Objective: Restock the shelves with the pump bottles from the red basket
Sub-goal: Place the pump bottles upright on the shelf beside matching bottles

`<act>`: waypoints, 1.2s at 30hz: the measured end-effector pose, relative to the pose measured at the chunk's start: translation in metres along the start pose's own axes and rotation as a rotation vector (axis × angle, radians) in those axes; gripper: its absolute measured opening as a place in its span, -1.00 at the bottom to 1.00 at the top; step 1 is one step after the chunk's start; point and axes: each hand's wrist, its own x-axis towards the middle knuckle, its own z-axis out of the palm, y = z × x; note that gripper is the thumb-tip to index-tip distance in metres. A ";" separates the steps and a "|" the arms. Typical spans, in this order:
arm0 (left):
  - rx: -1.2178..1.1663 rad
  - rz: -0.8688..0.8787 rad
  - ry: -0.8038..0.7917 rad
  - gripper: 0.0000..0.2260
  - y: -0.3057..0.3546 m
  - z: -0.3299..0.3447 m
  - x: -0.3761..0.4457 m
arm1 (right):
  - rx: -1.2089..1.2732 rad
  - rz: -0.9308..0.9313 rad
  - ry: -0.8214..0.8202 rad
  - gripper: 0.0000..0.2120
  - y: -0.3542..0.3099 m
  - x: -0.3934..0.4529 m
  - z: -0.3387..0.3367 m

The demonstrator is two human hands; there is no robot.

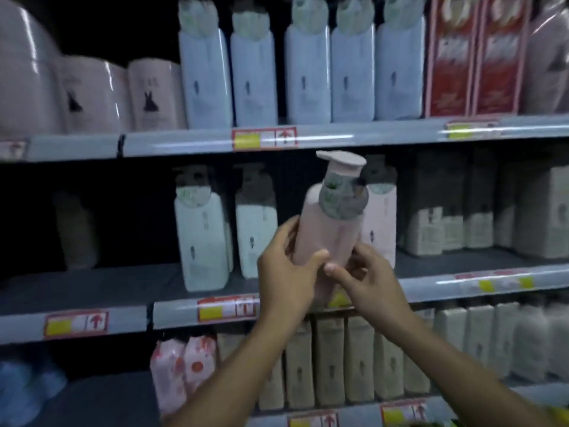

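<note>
— Head view, nearest first: what do we have around our fingers?

— Below our wrists we see a lower shelf row of beige packs and, to their left, pink pouches. Level with our hands runs the middle shelf edge with its yellow and red price tags.

— And past the fingers?

— Just left of our left hand stand two pale green pump bottles. Behind the right fingertips a pink bottle on the shelf stands nearly hidden. Farther right are grey-beige packs. Above everything, the top shelf carries pale blue bottles, pink tubs with a rabbit mark and red boxes.

— Where is the pink pump bottle we are holding?

— It rises upright, slightly tilted, from between both hands, pump head above our fingertips, in front of the middle shelf gap.

— How do the fingers sit?

— Our left hand wraps its lower body, thumb across the front. Our right hand curls round the right side, thumb pointing left near the left thumb.
</note>
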 end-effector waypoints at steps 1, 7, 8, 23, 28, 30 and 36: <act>0.024 0.008 0.006 -0.47 -0.003 0.008 0.009 | 0.000 0.010 0.024 -0.71 0.007 0.008 0.003; 0.144 0.028 0.016 -0.49 -0.026 0.032 0.044 | 0.027 0.003 0.102 -0.64 0.029 0.047 0.015; 0.161 0.020 0.027 -0.49 -0.030 0.034 0.047 | -0.001 0.011 0.093 -0.61 0.032 0.051 0.018; 0.471 0.030 0.129 -0.52 -0.057 0.054 0.061 | -0.290 0.147 0.097 -0.29 0.056 0.078 0.052; 0.541 0.014 0.106 -0.53 -0.054 0.053 0.072 | -0.401 0.139 0.062 -0.23 0.051 0.087 0.055; 0.552 -0.020 0.101 -0.56 -0.053 0.051 0.077 | -0.438 0.108 0.040 -0.22 0.049 0.089 0.059; 0.612 -0.082 0.004 -0.76 -0.048 0.053 0.087 | -0.446 0.114 0.071 -0.18 0.049 0.087 0.061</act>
